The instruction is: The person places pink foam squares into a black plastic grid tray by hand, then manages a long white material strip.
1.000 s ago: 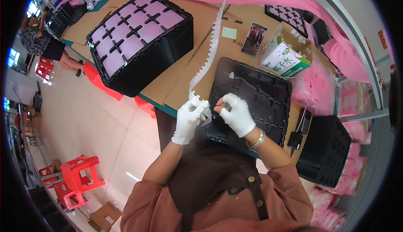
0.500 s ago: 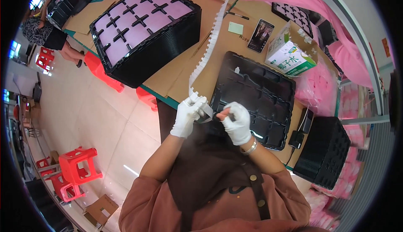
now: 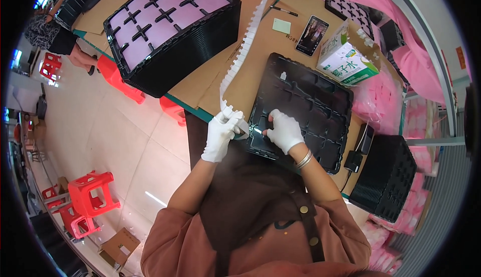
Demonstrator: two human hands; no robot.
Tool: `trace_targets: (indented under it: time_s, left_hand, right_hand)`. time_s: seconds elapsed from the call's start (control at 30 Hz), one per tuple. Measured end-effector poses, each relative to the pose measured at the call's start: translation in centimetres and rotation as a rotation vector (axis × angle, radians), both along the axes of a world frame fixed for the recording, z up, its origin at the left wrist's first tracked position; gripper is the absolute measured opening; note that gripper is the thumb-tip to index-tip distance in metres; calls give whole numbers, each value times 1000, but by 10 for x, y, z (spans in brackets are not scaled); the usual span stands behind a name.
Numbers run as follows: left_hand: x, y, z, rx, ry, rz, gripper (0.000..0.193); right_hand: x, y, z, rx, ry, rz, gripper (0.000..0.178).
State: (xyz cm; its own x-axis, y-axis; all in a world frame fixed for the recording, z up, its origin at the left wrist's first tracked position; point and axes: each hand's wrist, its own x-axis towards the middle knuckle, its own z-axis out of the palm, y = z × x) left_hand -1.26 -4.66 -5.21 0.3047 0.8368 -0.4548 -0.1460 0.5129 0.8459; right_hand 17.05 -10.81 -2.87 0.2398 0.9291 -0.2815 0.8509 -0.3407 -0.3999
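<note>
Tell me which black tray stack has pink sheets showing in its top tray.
The tall stack at the table's far left; the flat tray under the right hand shows only black pockets.

Both forearms rise from the near edge, bare below rust-brown sleeves, and converge toward the middle. The left hand [image 3: 220, 135], in a white glove, is curled with its fingers pinched together at the top. The right hand [image 3: 284, 130], also gloved, lies palm down, fingers pointing left, with bangles at its wrist.
</note>
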Motion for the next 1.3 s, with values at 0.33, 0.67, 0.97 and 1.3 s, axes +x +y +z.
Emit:
trace_targets:
  time_s: [0.33, 0.67, 0.97, 1.3]
  left_hand:
    - [6, -11, 6, -45, -86, -41, 20]
    - [21, -10, 16, -218, -272, -102, 22]
    - [51, -6, 5, -126, -107, -32, 14]
    - [54, -9, 7, -63, -25, -33, 17]
  right_hand:
    - [13, 8, -11, -17, 647, -37, 20]
    - [-2, -10, -29, 165, 1325, -259, 16]
    - [17, -32, 17, 921, 112, 5, 14]
    - [255, -39, -43, 295, -415, -319, 5]
